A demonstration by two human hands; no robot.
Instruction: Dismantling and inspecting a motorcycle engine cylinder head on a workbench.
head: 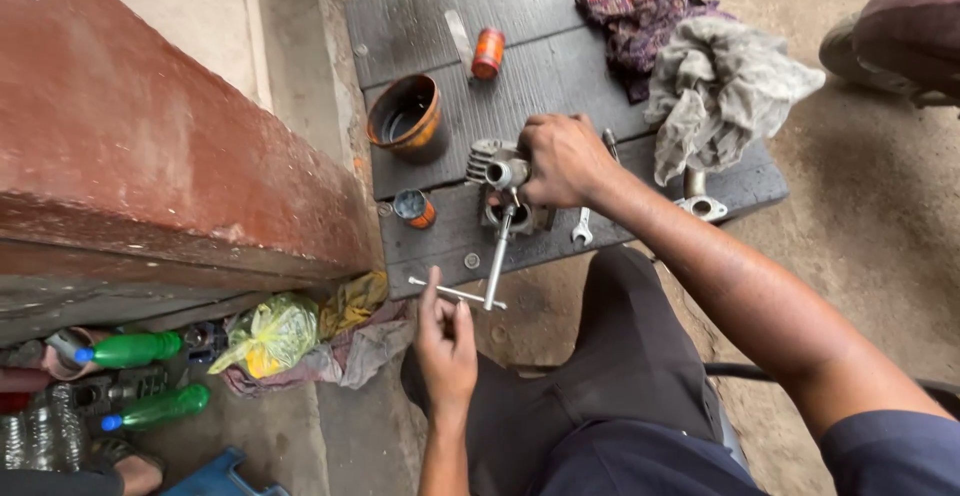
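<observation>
A small finned metal engine part (497, 178) rests on a dark wooden board (560, 66) on the ground. My right hand (565, 161) grips it from the right side. A metal T-handle socket wrench (496, 256) stands on the part, its shaft running down toward me. My left hand (445, 341) holds the crossbar of the wrench with the fingers on its left end. An open-ended spanner (583, 226) lies on the board just below my right wrist.
An orange-brown cup (405, 116), a small orange can (415, 208) and an orange cylinder (488, 53) sit on the board. Rags (715, 81) lie at its right. A red-brown wall (150, 146) stands on the left, with green bottles (135, 349) and a yellow-green bag (270, 334) below it. Someone's foot (900, 36) shows at top right.
</observation>
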